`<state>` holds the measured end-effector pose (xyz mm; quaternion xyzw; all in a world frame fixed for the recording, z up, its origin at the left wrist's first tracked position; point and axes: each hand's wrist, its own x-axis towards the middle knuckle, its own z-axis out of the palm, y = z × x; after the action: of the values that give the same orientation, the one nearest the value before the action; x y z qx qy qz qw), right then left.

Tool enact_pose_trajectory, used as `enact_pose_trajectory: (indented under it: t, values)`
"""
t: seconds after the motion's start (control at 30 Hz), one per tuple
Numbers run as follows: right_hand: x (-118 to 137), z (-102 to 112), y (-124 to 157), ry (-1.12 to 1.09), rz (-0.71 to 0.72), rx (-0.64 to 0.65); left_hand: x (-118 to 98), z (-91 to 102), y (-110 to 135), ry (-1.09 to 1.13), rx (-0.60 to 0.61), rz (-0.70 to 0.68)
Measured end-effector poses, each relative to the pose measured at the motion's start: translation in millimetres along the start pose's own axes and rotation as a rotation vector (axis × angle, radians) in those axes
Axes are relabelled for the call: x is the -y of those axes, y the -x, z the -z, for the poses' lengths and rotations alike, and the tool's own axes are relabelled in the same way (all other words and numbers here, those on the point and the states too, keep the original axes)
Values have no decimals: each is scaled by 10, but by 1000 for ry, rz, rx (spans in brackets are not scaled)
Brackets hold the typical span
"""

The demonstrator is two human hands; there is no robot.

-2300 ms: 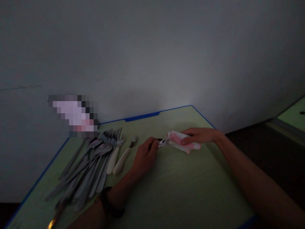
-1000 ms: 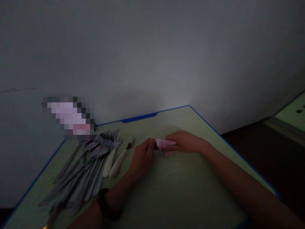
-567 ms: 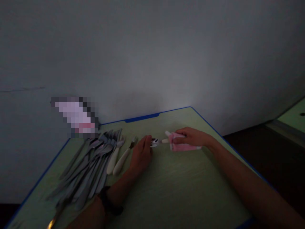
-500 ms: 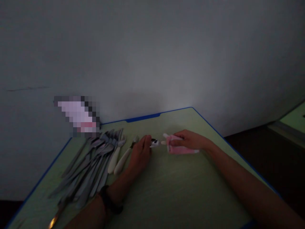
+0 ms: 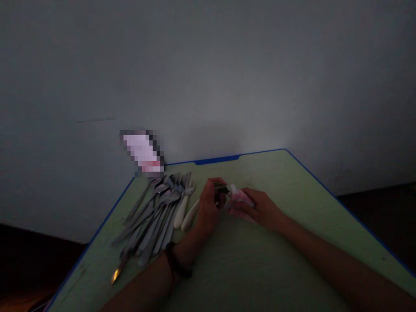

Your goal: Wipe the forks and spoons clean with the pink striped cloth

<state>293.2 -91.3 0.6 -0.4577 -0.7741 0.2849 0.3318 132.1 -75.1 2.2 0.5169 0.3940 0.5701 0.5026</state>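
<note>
My left hand (image 5: 209,206) is closed, its fingers curled round a small dark thing (image 5: 222,188) too dim and covered to name. Gripped in my right hand (image 5: 261,206) is a soft pink and white piece that looks like cloth (image 5: 242,197), its left end against the dark thing and the left fingertips. A fork with a white handle (image 5: 180,212) lies just left of my left hand. Nearer to that hand is a second white handle (image 5: 190,215), its upper end hidden behind the hand. A dark band circles my left wrist.
A pile of metal spoons and other cutlery (image 5: 156,212) spreads over the left of the pale green table (image 5: 260,268). One piece has a shiny gold end (image 5: 115,276). A blurred-out upright panel (image 5: 143,149) leans at the wall (image 5: 208,78) along the table's back edge.
My hands have come together, closing the gap between the pink piece and my left hand. The left fingers have curled further. The whole view has shifted, so the table appears further right.
</note>
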Motion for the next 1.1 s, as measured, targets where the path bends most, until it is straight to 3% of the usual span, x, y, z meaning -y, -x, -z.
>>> enact_pose_trajectory:
  t: [0.2, 0.57, 0.73, 1.1]
  values:
    - [-121, 58, -44, 70, 44, -137, 15, -17, -33, 99, -1, 75]
    - [-105, 4, -63, 113, 43, -100, -29, 12, -75, 216, -106, 151]
    - [-169, 7, -70, 147, 73, -139, 3, 29, -57, 168, 0, 106]
    - [-156, 42, -60, 127, 100, -96, -42, 0, 10, 42, 168, 62]
